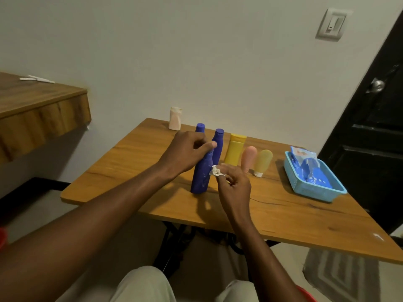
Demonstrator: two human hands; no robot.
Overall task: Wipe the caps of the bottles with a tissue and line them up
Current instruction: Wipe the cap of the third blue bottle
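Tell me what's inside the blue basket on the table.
The blue basket holds a crumpled blue-and-white plastic packet, its opened top rising above the rim. Anything beneath the packet is covered.

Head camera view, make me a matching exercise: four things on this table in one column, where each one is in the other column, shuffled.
1 crumpled tissue
2 nearest blue bottle
3 small white bottle
4 opened blue packet

A lying in the blue basket
B top held by the left hand
C alone at the table's far edge
D pinched in the right hand

Pairs: 1-D, 2-B, 3-C, 4-A
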